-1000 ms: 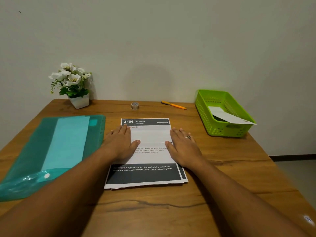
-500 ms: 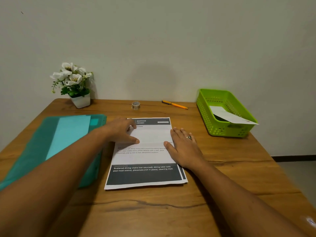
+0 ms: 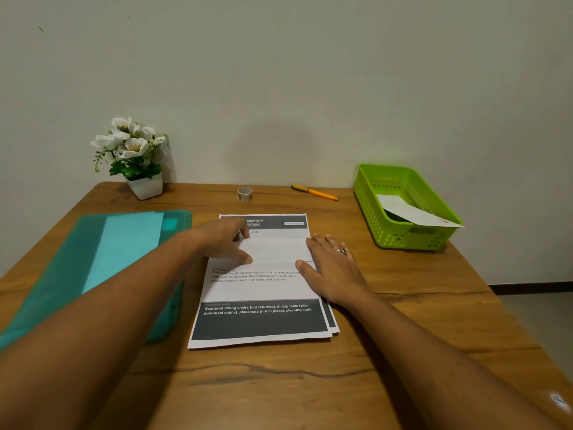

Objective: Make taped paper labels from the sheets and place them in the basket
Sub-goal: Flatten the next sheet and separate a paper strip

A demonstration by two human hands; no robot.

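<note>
Printed sheets (image 3: 257, 290) stacked at table (image 3: 279, 383) centre, folded white strip (image 3: 279, 249) lying across upper part. Right hand (image 3: 333, 268) flat on right edge, fingers straight, pressing down. Left hand (image 3: 221, 240) at strip's left end, thumb and forefinger bent toward it; pinch or press, cannot tell. Judged light, limp, slick on wood, easily creased. Best taken by pinching free corner, other palm pinning stack. Green basket (image 3: 434, 193) well apart at right, one label (image 3: 415, 214) inside

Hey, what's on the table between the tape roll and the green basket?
In the head view, an orange pen lies between the tape roll and the green basket; the rest of that stretch is bare.
</note>
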